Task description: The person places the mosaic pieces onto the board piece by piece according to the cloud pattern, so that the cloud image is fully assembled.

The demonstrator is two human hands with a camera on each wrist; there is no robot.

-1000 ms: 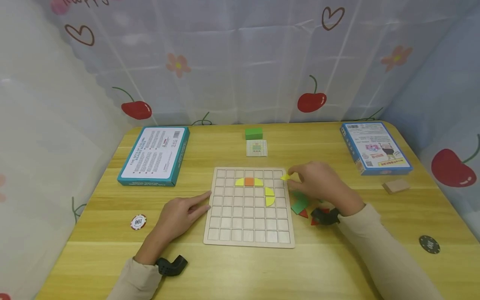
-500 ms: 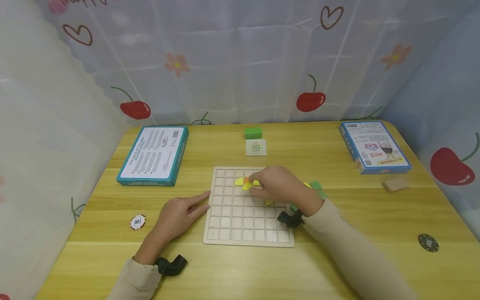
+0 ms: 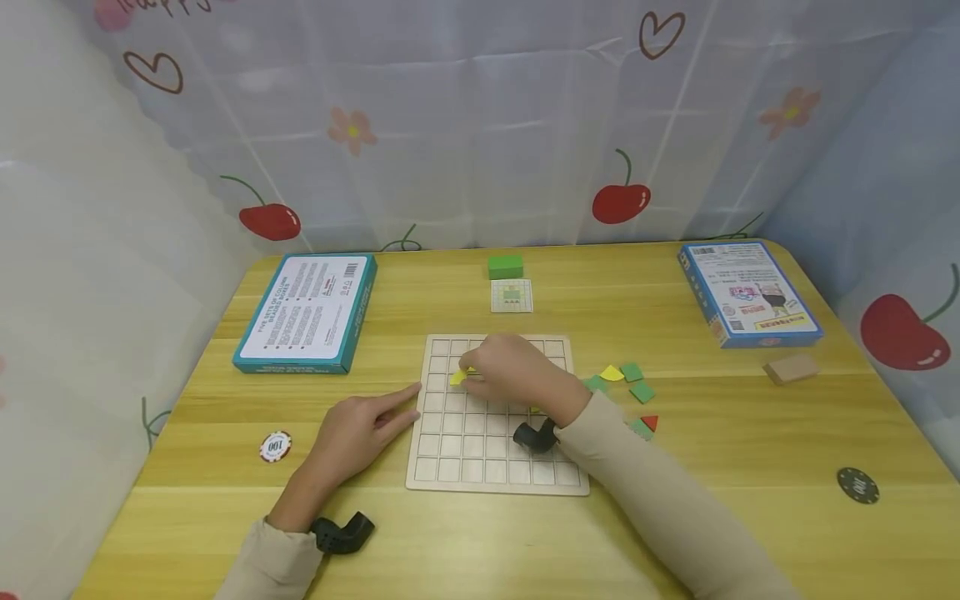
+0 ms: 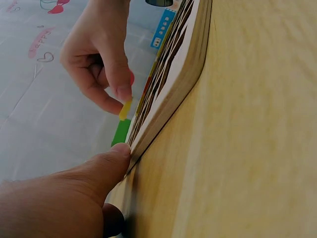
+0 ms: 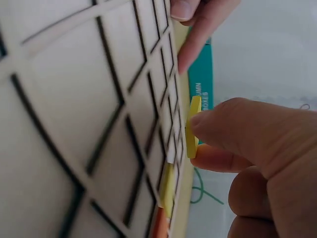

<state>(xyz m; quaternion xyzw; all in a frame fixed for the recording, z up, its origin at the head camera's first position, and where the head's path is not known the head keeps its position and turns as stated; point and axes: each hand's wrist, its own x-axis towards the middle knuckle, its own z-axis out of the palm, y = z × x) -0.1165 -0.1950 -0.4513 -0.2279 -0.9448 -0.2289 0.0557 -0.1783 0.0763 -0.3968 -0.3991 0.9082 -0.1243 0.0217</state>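
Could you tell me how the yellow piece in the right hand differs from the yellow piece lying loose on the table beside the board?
The held yellow piece is pinched by the right hand just above the grid board; the loose yellow piece lies flat on the table, right of the board, untouched. The held one stands on edge in the right wrist view; the loose one is among green pieces. Both are yellow and thin.

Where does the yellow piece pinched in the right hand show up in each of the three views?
Head: the yellow piece sits left of centre, over the grid board's upper left cells, at the right hand's fingertips.
Left wrist: centre left, yellow piece edge-on below the pinching fingertips.
Right wrist: centre right, yellow piece edge-on beside the board.
Shared landmark: the grid board, in all three.
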